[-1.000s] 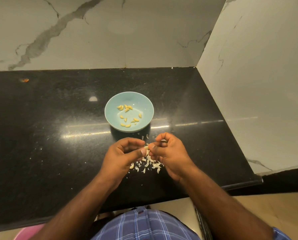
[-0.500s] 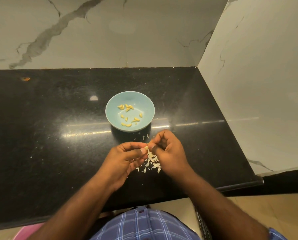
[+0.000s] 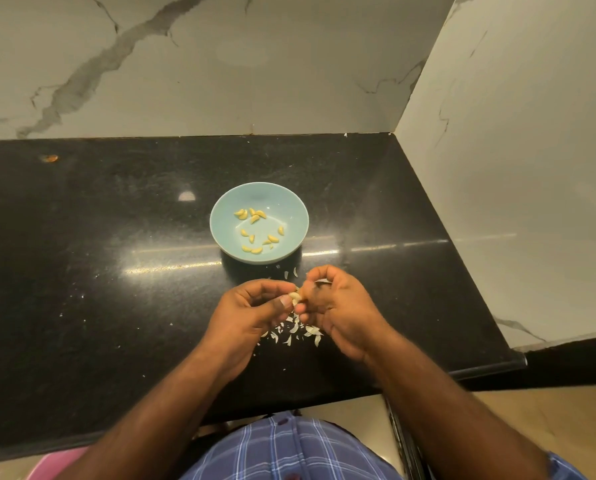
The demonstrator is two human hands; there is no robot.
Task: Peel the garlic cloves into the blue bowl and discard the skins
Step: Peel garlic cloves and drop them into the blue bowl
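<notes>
A light blue bowl (image 3: 227,202) stands on the black counter and holds several peeled yellow garlic cloves (image 3: 255,250). Just in front of the bowl, my left hand (image 3: 251,315) and my right hand (image 3: 338,306) meet fingertip to fingertip. Both pinch one small pale garlic clove (image 3: 294,296) between them. Beneath the hands lies a small heap of white garlic skins (image 3: 294,330) on the counter. A few loose skin flakes (image 3: 291,273) lie by the bowl's near rim.
The black counter (image 3: 99,271) ends at a front edge near my body and at a right edge by the marble side wall (image 3: 514,168). A marble backsplash runs behind. A small orange spot (image 3: 49,158) marks the far left. Something pink (image 3: 54,462) shows below the counter.
Both hands have stayed together over the skin heap, shifting only slightly while working on the clove. The bowl has not moved.
</notes>
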